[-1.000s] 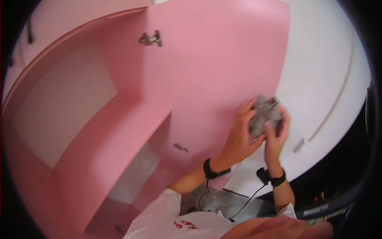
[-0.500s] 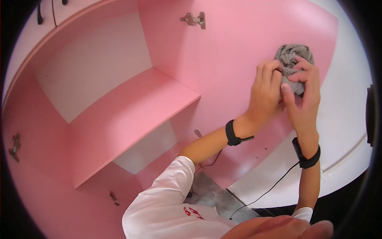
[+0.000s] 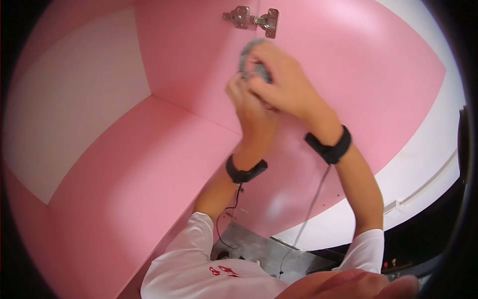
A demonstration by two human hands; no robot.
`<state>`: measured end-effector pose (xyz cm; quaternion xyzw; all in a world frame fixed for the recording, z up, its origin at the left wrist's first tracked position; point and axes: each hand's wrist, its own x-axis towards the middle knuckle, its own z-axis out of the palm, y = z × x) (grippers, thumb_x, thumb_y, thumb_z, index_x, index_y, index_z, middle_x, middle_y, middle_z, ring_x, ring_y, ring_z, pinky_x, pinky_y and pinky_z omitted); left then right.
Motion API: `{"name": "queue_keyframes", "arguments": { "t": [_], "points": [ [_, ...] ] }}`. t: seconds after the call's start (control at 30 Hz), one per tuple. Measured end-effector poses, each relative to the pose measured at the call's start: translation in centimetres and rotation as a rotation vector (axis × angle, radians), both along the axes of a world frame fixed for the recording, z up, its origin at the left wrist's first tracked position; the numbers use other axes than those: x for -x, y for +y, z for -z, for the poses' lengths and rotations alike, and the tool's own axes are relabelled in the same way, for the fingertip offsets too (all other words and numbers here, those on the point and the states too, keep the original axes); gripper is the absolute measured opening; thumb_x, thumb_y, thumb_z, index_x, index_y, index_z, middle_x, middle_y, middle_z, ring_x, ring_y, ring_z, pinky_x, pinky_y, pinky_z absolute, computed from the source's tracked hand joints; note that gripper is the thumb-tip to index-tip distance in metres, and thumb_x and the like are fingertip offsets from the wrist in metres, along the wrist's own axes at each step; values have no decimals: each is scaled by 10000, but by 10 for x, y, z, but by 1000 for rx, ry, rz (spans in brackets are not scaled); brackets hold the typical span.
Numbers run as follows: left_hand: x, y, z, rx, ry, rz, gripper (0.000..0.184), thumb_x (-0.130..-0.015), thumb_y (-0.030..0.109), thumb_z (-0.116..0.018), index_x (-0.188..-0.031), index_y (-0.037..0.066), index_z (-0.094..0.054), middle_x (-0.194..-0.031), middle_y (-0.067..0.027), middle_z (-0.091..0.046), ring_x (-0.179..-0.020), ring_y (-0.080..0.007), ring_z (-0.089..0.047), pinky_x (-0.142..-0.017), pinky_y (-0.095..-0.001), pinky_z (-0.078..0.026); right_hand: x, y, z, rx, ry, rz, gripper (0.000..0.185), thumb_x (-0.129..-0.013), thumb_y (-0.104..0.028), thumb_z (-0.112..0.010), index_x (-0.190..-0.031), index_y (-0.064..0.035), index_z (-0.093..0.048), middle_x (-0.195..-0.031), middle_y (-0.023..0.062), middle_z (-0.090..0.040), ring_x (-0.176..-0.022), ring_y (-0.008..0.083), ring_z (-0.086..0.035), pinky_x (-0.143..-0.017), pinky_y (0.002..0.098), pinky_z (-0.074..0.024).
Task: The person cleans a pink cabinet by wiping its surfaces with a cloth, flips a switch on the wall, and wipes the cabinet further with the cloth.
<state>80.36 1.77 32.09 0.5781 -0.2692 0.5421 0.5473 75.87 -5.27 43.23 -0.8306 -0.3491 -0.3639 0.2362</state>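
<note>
A bunched grey cloth [image 3: 246, 56] is between my two hands, in front of the pink cabinet near the upper hinge [image 3: 253, 21]. My right hand [image 3: 281, 79] curls its fingers around the cloth from the right. Below it and to its left, my left hand [image 3: 249, 102] presses against the cloth's lower side, its fingers bent and slightly blurred. The hands touch or overlap, and most of the cloth is hidden by them. Each wrist wears a black band with a cable.
The open pink door [image 3: 368, 94] spans the right side. At the left are the cabinet's pink shelf [image 3: 144, 164] and its pale back panel [image 3: 79, 94]. A white panel [image 3: 423, 169] curves beyond the door, and a grey floor [image 3: 254, 244] shows below.
Both hands have carried the grey cloth left, from over the door to beside the upper hinge. The view has shifted closer to the cabinet, and the shelf looks larger.
</note>
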Motion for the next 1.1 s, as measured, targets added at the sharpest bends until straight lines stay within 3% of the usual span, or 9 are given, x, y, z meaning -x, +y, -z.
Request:
{"name": "queue_keyframes", "arguments": {
  "t": [0.07, 0.13, 0.2, 0.33, 0.4, 0.47, 0.53, 0.6, 1.1],
  "points": [
    [-16, 14, 14, 60, 115, 66, 595, -818, 77, -775, -1314, -8, -456, -1302, -208, -479, -1195, -382, -489, -997, -497, -427, -28, 19, 16, 75, -85, 39, 284, -837, -274, -636, -964, -23, -603, -1040, 155, -617, -978, 353, -607, -873, 438, -496],
    [-7, 4, 23, 892, 277, 1398, 469, -996, 236, -642, -1353, 24, -425, -1307, -142, -491, -1230, -260, -488, -1010, -435, -431, -36, 30, 33, 99, -401, 127, 329, -844, -325, -668, -969, -26, -613, -1009, 150, -617, -939, 336, -613, -835, 448, -503],
    [-5, -4, 29, 359, 285, 947, 388, -1087, 354, -471, -1344, 67, -421, -1287, -80, -492, -1220, -177, -484, -1024, -367, -430, -21, 24, 32, 87, -601, 245, 334, -841, -334, -692, -963, -35, -606, -972, 138, -609, -889, 313, -618, -785, 450, -511],
    [-16, 34, 6, 38, 294, 418, 347, -1117, 365, -368, -1324, 95, -435, -1255, -57, -506, -1193, -174, -488, -1037, -349, -424, 3, 62, 3, 103, -220, 384, 299, -857, -335, -685, -953, -60, -622, -977, 126, -614, -934, 328, -613, -836, 460, -499],
    [-16, 27, -5, 544, 231, 1754, 336, -1074, 272, -507, -1319, 57, -426, -1235, -73, -519, -1190, -161, -485, -1009, -358, -437, 27, 57, -7, 77, -202, 345, 289, -870, -320, -668, -971, -52, -637, -1002, 135, -622, -961, 339, -612, -866, 462, -491],
    [10, -36, -19, 498, 287, 1427, 448, -973, 237, -649, -1301, 11, -443, -1202, -127, -532, -1153, -241, -502, -944, -405, -442, 55, -3, -3, -26, -329, 508, 233, -865, -281, -668, -942, -66, -623, -988, 125, -618, -962, 331, -610, -847, 463, -495],
    [46, -51, -49, -114, -402, 156, 508, -883, 228, -711, -1261, -27, -487, -1148, -190, -528, -1057, -351, -503, -858, -454, -423, 82, -35, -5, -83, -464, 522, 209, -856, -252, -681, -914, -68, -599, -949, 116, -606, -907, 321, -609, -788, 444, -504],
    [70, -95, -53, -105, -447, 251, 469, -841, 199, -699, -1206, -47, -539, -1073, -229, -514, -947, -419, -469, -803, -487, -395, 118, -76, -7, -114, -587, 539, 217, -869, -188, -720, -875, -58, -546, -806, 98, -545, -731, 298, -554, -643, 394, -479],
    [165, -159, -30, -347, -430, 377, 287, -701, 133, -705, -920, -13, -592, -952, -184, -499, -889, -381, -465, -768, -462, -430, 203, -154, 60, -523, -560, 386, 98, -923, -55, -633, -939, 11, -563, -1024, 143, -627, -982, 276, -594, -928, 379, -471]
  ]
}}
